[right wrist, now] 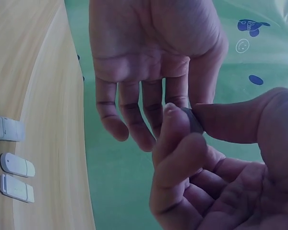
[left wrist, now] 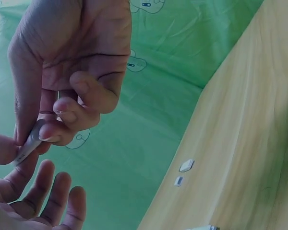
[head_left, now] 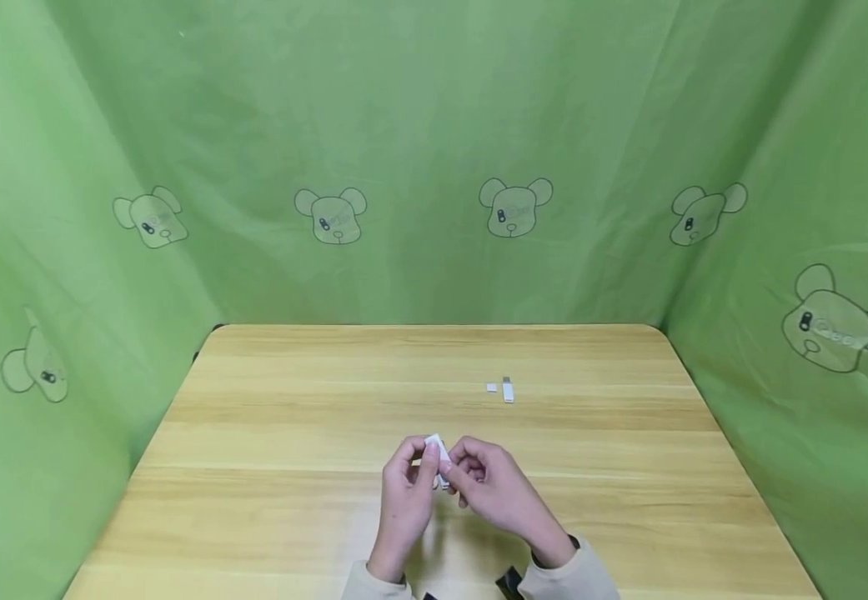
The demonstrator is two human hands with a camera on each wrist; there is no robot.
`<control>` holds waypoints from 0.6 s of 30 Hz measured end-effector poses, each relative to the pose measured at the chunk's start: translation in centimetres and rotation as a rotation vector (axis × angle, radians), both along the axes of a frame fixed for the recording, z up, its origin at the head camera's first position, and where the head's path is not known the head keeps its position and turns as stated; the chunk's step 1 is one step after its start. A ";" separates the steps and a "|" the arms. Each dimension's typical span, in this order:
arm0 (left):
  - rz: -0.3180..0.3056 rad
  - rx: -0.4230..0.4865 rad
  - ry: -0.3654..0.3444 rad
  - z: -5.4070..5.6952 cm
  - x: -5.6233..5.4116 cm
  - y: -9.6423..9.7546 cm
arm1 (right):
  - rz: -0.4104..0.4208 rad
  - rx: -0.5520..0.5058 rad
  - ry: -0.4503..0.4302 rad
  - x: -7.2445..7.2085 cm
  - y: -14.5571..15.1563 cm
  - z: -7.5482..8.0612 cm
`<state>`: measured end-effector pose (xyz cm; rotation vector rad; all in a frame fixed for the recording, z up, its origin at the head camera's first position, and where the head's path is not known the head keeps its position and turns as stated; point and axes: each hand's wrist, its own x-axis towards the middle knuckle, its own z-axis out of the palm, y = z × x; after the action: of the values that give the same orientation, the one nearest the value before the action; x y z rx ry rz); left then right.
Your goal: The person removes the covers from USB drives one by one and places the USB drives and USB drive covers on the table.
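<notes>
My left hand (head_left: 408, 492) and right hand (head_left: 497, 492) meet above the front middle of the table. Between thumb and fingers, each pinches a small flat white USB stick (head_left: 437, 446), the left near its upper end and the right lower down. In the left wrist view the stick (left wrist: 30, 141) is seen almost edge-on, with faint marks on its side. Fingers cover most of it in the right wrist view, where a greyish bit (right wrist: 194, 120) shows. Whether its cap is on cannot be told.
Beyond the hands, a white USB stick with a grey metal end (head_left: 508, 390) lies on the wooden table (head_left: 291, 400), beside a small white cap (head_left: 491, 387). Several white pieces (right wrist: 17, 164) show on the table in the right wrist view. Green curtains (head_left: 418, 125) surround the table's back and sides.
</notes>
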<state>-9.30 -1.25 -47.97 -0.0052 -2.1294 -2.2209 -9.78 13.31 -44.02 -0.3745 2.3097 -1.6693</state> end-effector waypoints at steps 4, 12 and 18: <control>0.037 0.008 0.013 -0.2 -0.1 0.0 | 0.009 0.017 0.004 0.1 0.0 0.1; 0.063 0.065 0.013 0.1 -0.1 0.0 | 0.014 0.024 0.005 0.1 0.0 0.2; 0.076 0.105 -0.011 0.1 0.0 0.0 | 0.000 0.058 -0.014 0.2 -0.1 0.3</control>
<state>-9.32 -1.21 -47.91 0.0917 -1.9803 -2.2909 -9.55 13.17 -43.70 -0.3500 2.3423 -1.5954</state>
